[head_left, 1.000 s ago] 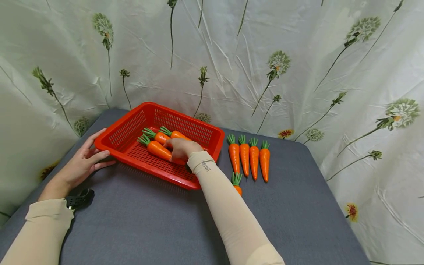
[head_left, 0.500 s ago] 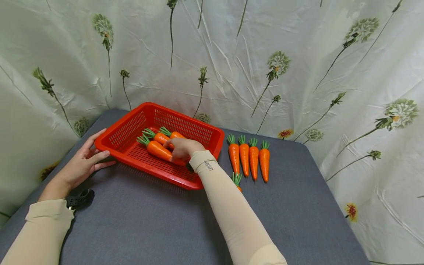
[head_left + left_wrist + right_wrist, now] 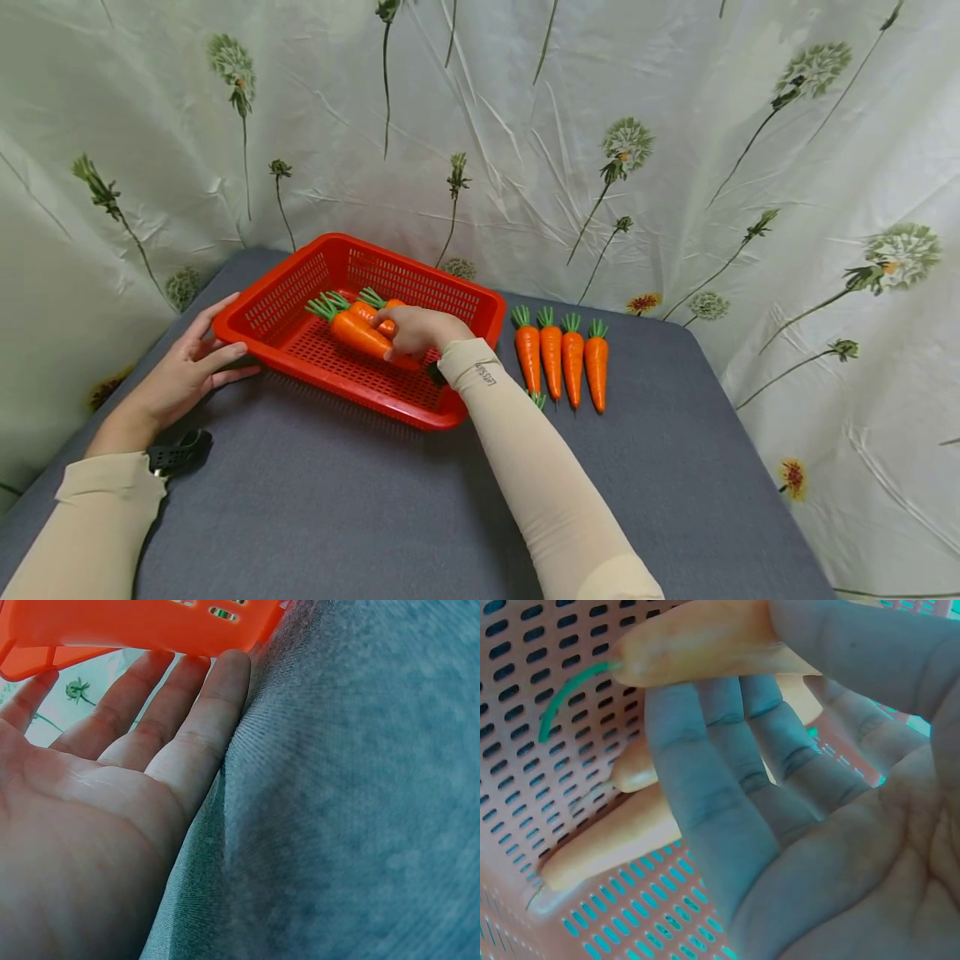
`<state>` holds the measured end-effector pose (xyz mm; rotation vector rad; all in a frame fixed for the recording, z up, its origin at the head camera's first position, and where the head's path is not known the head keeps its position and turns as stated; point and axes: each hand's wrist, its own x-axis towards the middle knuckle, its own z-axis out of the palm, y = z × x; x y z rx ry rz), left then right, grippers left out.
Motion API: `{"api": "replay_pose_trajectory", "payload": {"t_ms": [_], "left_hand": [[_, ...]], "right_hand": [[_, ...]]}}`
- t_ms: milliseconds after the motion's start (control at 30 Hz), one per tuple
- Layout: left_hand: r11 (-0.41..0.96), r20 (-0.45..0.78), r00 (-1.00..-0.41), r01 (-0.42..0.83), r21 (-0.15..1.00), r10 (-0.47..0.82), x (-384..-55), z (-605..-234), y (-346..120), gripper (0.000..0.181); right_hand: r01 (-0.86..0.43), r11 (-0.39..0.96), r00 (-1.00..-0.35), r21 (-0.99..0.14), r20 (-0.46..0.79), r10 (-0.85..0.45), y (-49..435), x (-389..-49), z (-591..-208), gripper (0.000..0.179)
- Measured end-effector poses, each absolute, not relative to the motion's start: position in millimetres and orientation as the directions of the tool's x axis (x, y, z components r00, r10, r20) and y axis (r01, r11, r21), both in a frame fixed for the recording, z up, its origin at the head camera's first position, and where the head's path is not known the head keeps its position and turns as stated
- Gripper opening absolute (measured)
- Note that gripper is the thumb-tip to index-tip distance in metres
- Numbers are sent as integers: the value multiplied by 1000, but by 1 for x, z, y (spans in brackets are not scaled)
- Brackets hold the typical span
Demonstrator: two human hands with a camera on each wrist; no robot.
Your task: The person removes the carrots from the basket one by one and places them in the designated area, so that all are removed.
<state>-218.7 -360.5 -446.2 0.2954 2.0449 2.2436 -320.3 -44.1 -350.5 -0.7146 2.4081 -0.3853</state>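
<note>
In the head view, a red slotted plastic basket [image 3: 330,373] stands at the table's back left. My right hand [image 3: 420,329] reaches inside and pinches the front carrot [image 3: 358,335] between thumb and fingers. Seen from the right wrist, that carrot [image 3: 697,645] lies across the fingertips, above two other carrots on the basket floor. These two, a middle carrot [image 3: 363,311] and a rear carrot [image 3: 395,303], are partly hidden by the hand. At the basket's left end, my left hand [image 3: 180,375] has extended fingers touching the rim, also visible from the left wrist.
Right of the basket, several carrots [image 3: 573,367] lie side by side on the grey cloth-covered table [image 3: 675,467], green tops away from me. Another carrot's green top [image 3: 537,400] shows beside my right sleeve, which hides its body. A flower-printed curtain [image 3: 525,167] hangs behind.
The right hand has raised the front carrot slightly, and it now overlaps the middle one more. My right forearm has shifted right, covering more of the lone carrot. The left hand stays put.
</note>
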Motion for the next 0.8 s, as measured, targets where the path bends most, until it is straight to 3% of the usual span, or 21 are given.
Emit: {"api": "replay_pose_trajectory", "payload": {"t_ms": [167, 433, 800], "left_hand": [[-99, 83, -977, 64, 993, 197, -219, -446, -361, 74], [-83, 78, -979, 63, 995, 191, -219, -446, -361, 74], [-55, 60, -981, 50, 997, 185, -219, -447, -360, 75]], "right_hand": [[-363, 792, -676, -492, -446, -587, -38, -321, -344, 57], [-434, 761, -685, -482, -372, -627, -27, -322, -337, 55], [-397, 713, -675, -578, -343, -653, -11, -321, -324, 58]]}}
